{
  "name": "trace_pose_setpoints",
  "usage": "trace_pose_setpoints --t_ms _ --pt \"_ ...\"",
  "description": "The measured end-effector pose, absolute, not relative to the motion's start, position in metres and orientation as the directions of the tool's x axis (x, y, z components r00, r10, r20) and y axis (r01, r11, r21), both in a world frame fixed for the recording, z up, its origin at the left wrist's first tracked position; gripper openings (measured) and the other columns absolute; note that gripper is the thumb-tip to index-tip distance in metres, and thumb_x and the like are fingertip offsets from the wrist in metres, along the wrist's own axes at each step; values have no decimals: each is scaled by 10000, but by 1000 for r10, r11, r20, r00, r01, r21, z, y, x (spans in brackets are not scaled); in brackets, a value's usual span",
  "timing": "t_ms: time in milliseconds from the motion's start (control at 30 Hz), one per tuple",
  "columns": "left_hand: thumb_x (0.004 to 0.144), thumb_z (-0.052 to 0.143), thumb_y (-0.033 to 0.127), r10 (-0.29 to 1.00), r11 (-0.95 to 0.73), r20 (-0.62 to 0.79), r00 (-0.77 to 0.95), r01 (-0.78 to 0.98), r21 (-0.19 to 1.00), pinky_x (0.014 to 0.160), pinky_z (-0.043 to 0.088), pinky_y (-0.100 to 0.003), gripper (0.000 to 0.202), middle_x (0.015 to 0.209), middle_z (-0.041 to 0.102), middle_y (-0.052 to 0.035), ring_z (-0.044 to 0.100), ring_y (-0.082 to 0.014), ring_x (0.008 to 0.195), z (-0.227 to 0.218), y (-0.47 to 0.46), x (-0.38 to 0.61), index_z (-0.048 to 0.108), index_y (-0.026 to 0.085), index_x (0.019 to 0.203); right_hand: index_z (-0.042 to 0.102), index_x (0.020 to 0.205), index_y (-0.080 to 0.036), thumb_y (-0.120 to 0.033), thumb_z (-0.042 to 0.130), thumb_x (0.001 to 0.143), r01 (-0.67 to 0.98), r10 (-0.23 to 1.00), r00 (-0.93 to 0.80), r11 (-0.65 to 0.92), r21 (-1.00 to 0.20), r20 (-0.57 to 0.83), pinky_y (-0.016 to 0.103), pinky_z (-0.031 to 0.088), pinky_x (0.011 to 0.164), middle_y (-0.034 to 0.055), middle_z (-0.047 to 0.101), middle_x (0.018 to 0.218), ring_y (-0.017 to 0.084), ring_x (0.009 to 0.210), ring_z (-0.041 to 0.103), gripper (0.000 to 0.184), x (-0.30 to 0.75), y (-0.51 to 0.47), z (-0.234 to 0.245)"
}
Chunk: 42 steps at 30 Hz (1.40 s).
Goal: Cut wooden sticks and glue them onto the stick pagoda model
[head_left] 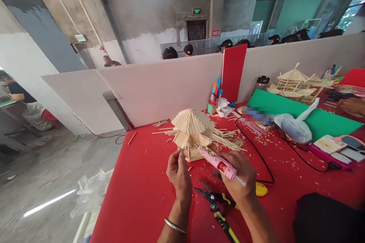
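Observation:
A small pavilion model (191, 123) built of thin wooden sticks stands upright on the red table, with a two-tiered roof. My right hand (241, 174) grips a pink hot glue gun (218, 162), its nozzle pointing at the model's lower front. At the model's lower left edge, my left hand (179, 171) is closed in a pinch; whatever lies between the fingertips is too small to make out. Below my hands lie shears (213, 207) with yellow and black handles. A yellow object (261, 189) sits partly behind my right hand.
Loose sticks (228, 140) and shavings lie around the model. A green board (299, 115), a plastic bag (293, 127) and a purple power strip (330, 155) are to the right, with black cable across the table. Another stick model (295, 83) stands farther back. A co-worker's hand (353, 106) shows at the right edge.

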<state>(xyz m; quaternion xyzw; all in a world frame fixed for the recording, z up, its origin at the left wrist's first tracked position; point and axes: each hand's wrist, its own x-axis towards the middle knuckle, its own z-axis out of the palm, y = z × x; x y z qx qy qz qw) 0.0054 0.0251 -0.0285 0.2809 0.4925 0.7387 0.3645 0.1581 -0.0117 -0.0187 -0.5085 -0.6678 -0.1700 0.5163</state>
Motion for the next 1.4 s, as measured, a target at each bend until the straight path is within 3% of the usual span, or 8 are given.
trace_pose_setpoints --t_ms 267,433,667,833,1000,1167,1400 --pt "709 720 388 833 -200 6 -553 -292 935 421 284 -176 239 497 445 75 362 -63 441 -27 26 9 632 166 709 679 955 -231 -189 565 883 844 563 -54 467 -263 825 269 385 664 18 594 753 134 700 539 141 152 -18 -26" --pt "675 744 379 844 -167 -66 -532 -378 911 450 333 -183 253 508 453 79 401 -64 449 -25 26 11 617 165 716 681 992 -229 -140 529 852 866 549 -89 455 -208 831 296 355 673 14 577 729 150 702 525 225 142 -18 -33" --pt "707 713 369 823 -154 -45 -567 -297 942 432 304 -180 228 551 484 65 388 -69 460 -25 26 9 642 170 791 671 1040 -215 -151 506 873 884 534 -51 418 -211 844 319 339 676 15 570 720 156 694 503 243 141 -18 -35" --pt "751 686 361 786 -70 -64 -615 -190 979 547 417 -203 295 761 576 18 499 -94 591 -29 29 3 678 210 1005 671 1024 -228 -159 527 884 888 542 -58 412 -205 838 295 365 675 0 585 681 144 672 539 212 140 -18 -34" --pt "712 720 264 838 -77 -95 -538 -288 954 789 484 -235 352 1066 665 -51 618 -175 978 -34 33 3 694 217 1060 670 999 -204 -233 543 926 879 549 -85 435 -197 831 276 383 672 6 634 663 135 649 577 149 144 -17 -32" --pt "689 721 282 918 -8 -147 -367 -390 921 665 517 -279 318 922 715 -70 670 -212 813 -39 31 9 713 179 989 657 1020 -192 -218 554 917 866 570 -103 454 -208 815 282 356 656 6 636 675 138 646 572 148 147 -16 -33" --pt "672 740 298 941 -7 -123 -314 -383 924 670 518 -277 317 842 726 -62 674 -200 764 -45 30 12 726 174 964 642 1077 -196 -293 528 892 880 629 -67 403 -251 775 316 342 687 20 614 713 175 699 538 237 146 -20 -30"
